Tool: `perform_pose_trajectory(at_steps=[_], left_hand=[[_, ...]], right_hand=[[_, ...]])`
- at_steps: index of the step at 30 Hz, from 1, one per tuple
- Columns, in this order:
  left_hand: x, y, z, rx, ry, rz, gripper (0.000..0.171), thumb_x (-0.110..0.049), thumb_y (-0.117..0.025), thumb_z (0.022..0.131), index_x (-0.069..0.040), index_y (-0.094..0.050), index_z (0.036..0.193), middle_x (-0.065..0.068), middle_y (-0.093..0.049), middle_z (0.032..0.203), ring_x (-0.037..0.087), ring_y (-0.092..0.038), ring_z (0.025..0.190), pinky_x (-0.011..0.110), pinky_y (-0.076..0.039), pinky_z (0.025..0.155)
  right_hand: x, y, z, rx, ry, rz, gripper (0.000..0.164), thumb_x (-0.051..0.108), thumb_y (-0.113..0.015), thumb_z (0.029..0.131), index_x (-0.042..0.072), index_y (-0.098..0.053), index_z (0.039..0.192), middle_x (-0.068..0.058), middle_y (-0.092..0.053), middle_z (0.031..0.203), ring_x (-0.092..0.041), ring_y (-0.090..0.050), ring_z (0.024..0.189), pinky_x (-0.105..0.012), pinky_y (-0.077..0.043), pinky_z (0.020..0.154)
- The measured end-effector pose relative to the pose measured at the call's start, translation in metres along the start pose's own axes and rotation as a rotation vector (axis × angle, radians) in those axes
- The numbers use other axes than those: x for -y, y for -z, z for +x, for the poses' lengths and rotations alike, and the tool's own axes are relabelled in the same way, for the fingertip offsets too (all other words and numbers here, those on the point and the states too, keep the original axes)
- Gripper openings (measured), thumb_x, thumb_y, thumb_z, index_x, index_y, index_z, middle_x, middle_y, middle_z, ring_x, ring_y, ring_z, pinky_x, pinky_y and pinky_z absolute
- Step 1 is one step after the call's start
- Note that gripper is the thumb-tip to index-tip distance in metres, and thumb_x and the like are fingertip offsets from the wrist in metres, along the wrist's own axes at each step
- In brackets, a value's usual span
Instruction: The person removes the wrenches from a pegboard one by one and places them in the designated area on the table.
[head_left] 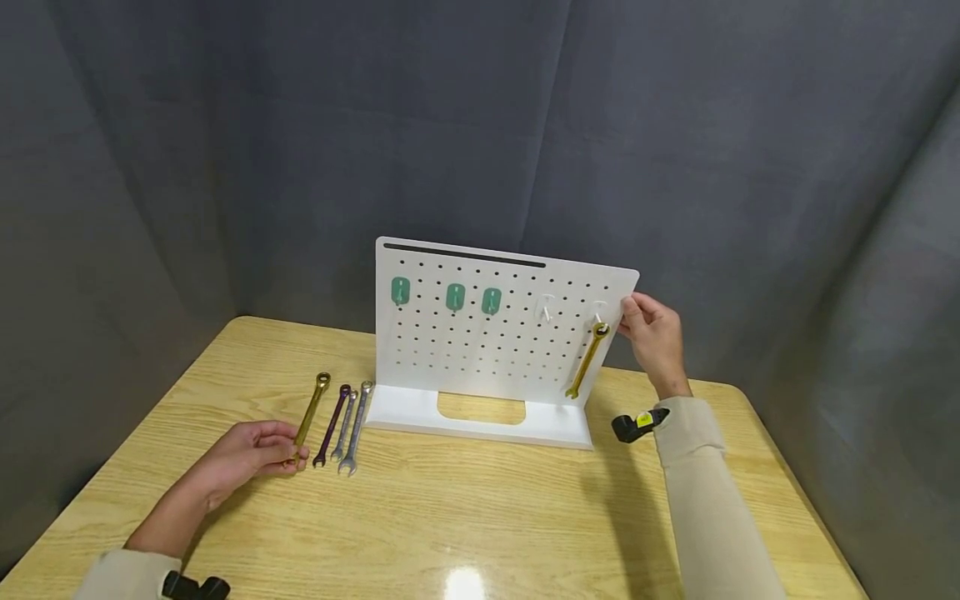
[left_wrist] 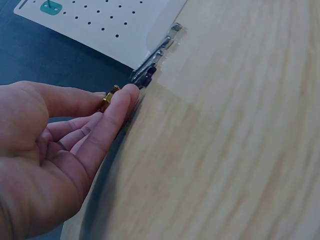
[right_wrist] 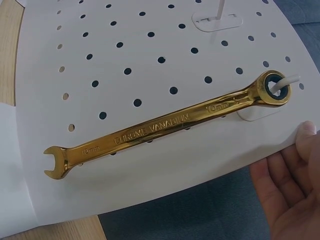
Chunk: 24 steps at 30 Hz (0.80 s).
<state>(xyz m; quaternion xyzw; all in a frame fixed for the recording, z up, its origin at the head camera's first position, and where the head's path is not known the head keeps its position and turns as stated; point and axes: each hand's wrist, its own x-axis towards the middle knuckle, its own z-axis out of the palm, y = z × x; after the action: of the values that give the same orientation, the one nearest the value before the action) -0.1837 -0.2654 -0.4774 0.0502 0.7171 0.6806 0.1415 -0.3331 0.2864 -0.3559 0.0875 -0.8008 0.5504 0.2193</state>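
At the table's left, my left hand (head_left: 251, 454) pinches the lower end of a gold wrench (head_left: 311, 408) between thumb and fingers. Just right of it lie a purple wrench (head_left: 330, 427) and two silver wrenches, one shorter (head_left: 345, 427) and one longer (head_left: 356, 429). My right hand (head_left: 656, 337) holds the right edge of a white pegboard (head_left: 465, 354), thumb in front and fingers behind. Another gold wrench (right_wrist: 165, 122), marked 10mm, hangs by its ring end from the rightmost white hook (right_wrist: 287, 82). Only an end of the left gold wrench shows in the left wrist view.
Three green hooks, left (head_left: 401, 291), middle (head_left: 455, 297) and right (head_left: 491, 301), and another white hook (head_left: 546, 309) are on the board with nothing hung on them. The board's base (head_left: 405, 414) stands on a wooden table (head_left: 450, 517). Grey curtains (head_left: 480, 125) surround it.
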Motion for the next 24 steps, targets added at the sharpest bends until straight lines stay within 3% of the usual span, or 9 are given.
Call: perform_pose_trajectory(at_steps=[8, 18, 24], left_hand=[[0.001, -0.002, -0.002, -0.026, 0.017, 0.031, 0.042, 0.006, -0.052, 0.103, 0.028, -0.035, 0.135, 0.026, -0.070, 0.111, 0.025, -0.073, 0.096, 0.035, -0.062, 0.085], [-0.011, -0.012, -0.008, -0.150, -0.012, 0.339, 0.031, 0.000, -0.056, 0.104, 0.021, -0.056, 0.126, 0.018, -0.070, 0.103, 0.028, -0.071, 0.091, 0.033, -0.063, 0.074], [-0.017, -0.017, -0.008, -0.200, -0.024, 0.486, 0.034, -0.011, -0.057, 0.107, 0.018, -0.061, 0.124, 0.017, -0.071, 0.102, 0.026, -0.073, 0.082, 0.034, -0.063, 0.070]], right_hand=[[0.001, -0.001, 0.001, -0.008, -0.020, -0.019, 0.038, 0.021, -0.057, 0.107, -0.005, -0.064, 0.134, -0.023, -0.068, 0.124, -0.006, -0.068, 0.095, -0.025, -0.058, 0.089], [-0.004, -0.002, 0.001, -0.019, -0.012, 0.022, 0.039, 0.022, -0.057, 0.107, -0.009, -0.065, 0.130, -0.027, -0.067, 0.122, -0.002, -0.068, 0.092, -0.029, -0.059, 0.090], [-0.002, -0.002, 0.000, -0.010, -0.002, 0.022, 0.039, 0.022, -0.056, 0.107, -0.007, -0.064, 0.132, -0.026, -0.067, 0.123, -0.004, -0.068, 0.094, -0.034, -0.058, 0.093]])
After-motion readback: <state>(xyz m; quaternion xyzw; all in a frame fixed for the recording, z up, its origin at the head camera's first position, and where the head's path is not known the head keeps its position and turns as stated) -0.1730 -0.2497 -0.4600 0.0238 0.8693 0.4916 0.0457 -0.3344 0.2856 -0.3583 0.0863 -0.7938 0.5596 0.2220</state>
